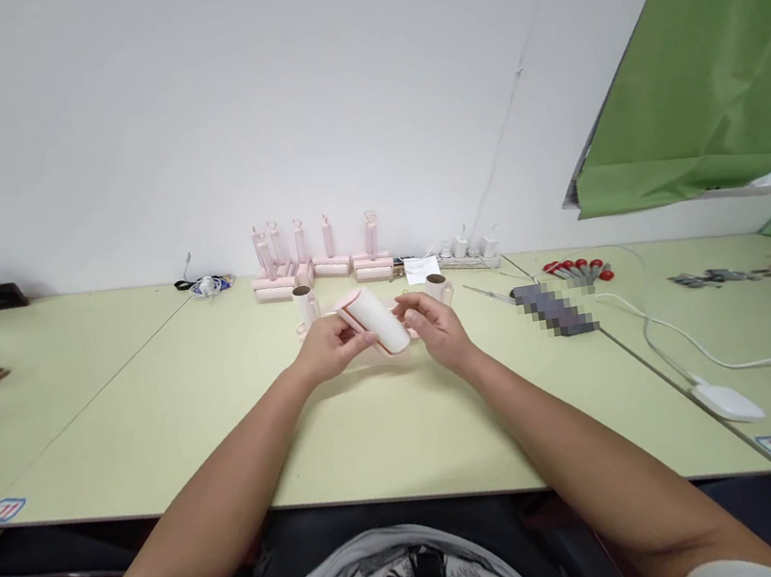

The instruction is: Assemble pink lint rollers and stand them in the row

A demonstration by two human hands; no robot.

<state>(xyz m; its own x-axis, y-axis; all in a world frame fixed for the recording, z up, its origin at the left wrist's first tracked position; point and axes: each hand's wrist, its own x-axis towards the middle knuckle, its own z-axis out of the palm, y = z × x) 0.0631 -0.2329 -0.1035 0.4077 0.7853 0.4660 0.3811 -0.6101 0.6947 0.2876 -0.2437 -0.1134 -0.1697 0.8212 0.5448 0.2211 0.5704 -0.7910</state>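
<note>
My left hand [328, 346] is closed around the left side of a white lint roller refill [377, 319], its thumb along the lower edge. The refill is tilted, with a reddish-brown strip along its side. Beside its right end is my right hand [436, 327], fingers bent and thumb apart; whether they touch it I cannot tell. Pale pink, see-through plastic shows under and behind the refill, mostly hidden. White rolls with brown cores stand behind each hand, one at left [304, 305] and another at right [437, 288].
Pink lint rollers [333, 265], several upright and several lying, line the wall. A power strip [469, 261] with plugs sits to their right. At right are a blurred dark object [554, 309], red-ended tools [579, 271] and a white charger [727, 400] with its cable.
</note>
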